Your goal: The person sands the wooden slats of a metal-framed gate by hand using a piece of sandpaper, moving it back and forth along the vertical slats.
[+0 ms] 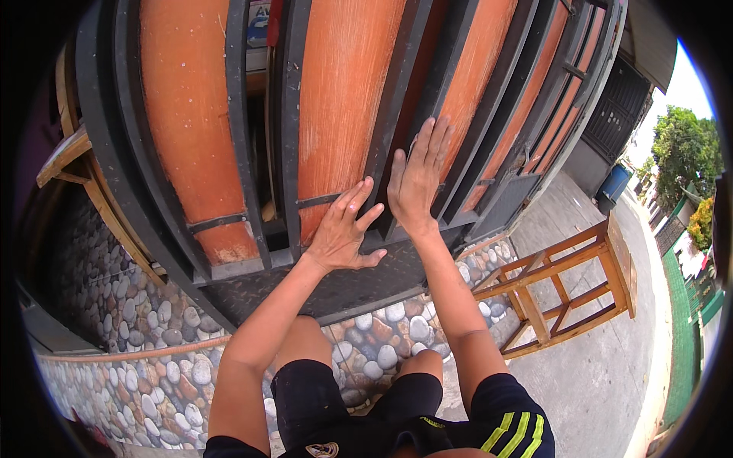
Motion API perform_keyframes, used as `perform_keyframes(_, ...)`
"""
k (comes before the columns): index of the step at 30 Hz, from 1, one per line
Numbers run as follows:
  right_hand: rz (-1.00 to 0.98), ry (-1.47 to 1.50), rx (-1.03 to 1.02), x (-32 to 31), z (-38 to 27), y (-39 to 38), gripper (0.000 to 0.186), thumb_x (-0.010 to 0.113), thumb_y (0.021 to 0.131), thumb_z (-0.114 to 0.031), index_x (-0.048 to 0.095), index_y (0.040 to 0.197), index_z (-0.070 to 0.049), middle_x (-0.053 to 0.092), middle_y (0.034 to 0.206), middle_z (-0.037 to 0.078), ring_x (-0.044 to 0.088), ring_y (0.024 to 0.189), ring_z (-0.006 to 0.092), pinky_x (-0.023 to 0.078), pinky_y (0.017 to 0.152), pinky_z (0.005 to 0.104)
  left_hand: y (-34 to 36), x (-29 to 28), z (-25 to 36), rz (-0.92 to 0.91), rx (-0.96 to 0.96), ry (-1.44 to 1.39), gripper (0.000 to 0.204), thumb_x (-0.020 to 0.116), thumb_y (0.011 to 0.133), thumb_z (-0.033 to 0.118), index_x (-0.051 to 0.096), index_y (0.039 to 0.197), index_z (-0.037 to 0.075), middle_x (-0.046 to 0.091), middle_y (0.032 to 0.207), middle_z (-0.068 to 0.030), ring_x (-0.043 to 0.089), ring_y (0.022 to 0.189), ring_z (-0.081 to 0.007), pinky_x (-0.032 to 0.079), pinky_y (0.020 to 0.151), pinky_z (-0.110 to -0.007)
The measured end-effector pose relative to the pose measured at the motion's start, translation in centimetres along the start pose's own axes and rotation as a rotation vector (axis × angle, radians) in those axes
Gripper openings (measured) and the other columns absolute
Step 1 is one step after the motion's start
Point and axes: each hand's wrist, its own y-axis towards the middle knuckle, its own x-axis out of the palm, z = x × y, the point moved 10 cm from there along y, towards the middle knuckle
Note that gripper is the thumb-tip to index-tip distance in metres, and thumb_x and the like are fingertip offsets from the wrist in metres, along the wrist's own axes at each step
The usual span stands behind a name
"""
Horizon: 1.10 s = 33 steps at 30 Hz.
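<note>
The left hand (343, 233) is released, fingers fanned and thumb pointing right, over the lower end of an orange panel in a dark-framed gate (347, 99). I see the right hand (418, 179) higher up and a little to the right, also unclenched, its fingers nearly straight and pointing up, thumb set apart, across a dark upright bar (397, 91) and the edge of the next panel. From here I cannot tell how firmly either palm meets the gate. Both forearms reach up from below, the right one straighter. The gate fills my view ahead, its uprights partly blocking what lies behind, and a dark metal plate (321, 294) runs along its foot. On my right a wooden stool (550, 286) stands near the gate on grey concrete (611, 366); my lens bends it, so I cannot judge its tilt. Farther off are a blue barrel (615, 183) and a tree (683, 153). Pebbled paving (160, 382) lies at lower left, below a wooden frame (107, 198). Through a gap I catch large lettering on a package (258, 27), partly hidden; the dark shorts (313, 397) carry a small emblem, too small to read.
</note>
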Motion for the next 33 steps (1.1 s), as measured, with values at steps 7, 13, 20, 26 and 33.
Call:
perform_keyframes(7,0.251,-0.221,-0.209,-5.9,-3.3,18.5,0.054,0.040,0.097,-0.014,0.021,0.143,0.006,0.023,0.148,0.026,0.019,0.139,0.0383,0.017,0.114,0.0409,0.1,0.5,-0.1,0.029,-0.012,0.091,0.087,0.069,0.072,0.027,0.019,0.143,0.022,0.023,0.148,-0.0198,0.033,0.130,-0.0398,0.033,0.105,-0.050)
perform_keyframes(13,0.031,-0.006,-0.093,-0.1,-0.1,-1.1,0.065,0.052,0.088,-0.007,0.021,0.144,0.004,0.012,0.152,0.024,0.008,0.141,0.0415,0.013,0.114,0.0485,-0.1,0.6,0.0,0.026,-0.021,0.271,0.085,0.070,0.071,0.015,0.023,0.141,0.023,0.024,0.148,-0.0145,0.030,0.133,-0.0313,0.025,0.111,-0.046)
perform_keyframes(20,0.263,-0.129,-0.303,-4.9,-1.9,18.2,0.056,0.047,0.093,-0.010,0.024,0.141,0.008,0.017,0.149,0.028,0.014,0.138,0.0462,0.018,0.113,0.0464,0.0,1.4,0.0,-0.022,-0.027,0.267,0.087,0.071,0.065,0.010,0.026,0.138,0.023,0.025,0.147,-0.0160,0.028,0.135,-0.0321,0.026,0.109,-0.050)
perform_keyframes(26,0.126,-0.063,-0.191,-2.5,-1.9,12.2,0.060,0.048,0.092,-0.009,0.022,0.143,0.005,0.013,0.151,0.025,0.010,0.140,0.0420,0.015,0.114,0.0464,-0.7,0.9,-0.7,-0.032,-0.038,0.254,0.088,0.070,0.068,0.013,0.024,0.142,0.027,0.020,0.149,-0.0117,0.022,0.138,-0.0293,0.023,0.113,-0.047)
perform_keyframes(33,0.131,-0.090,-0.193,-2.9,-2.3,15.9,0.058,0.046,0.092,-0.008,0.022,0.144,0.005,0.012,0.152,0.024,0.009,0.141,0.0409,0.014,0.115,0.0459,-0.8,0.9,-0.7,-0.053,-0.026,0.281,0.088,0.071,0.068,0.015,0.024,0.142,0.025,0.019,0.149,-0.0133,0.022,0.137,-0.0299,0.023,0.113,-0.046)
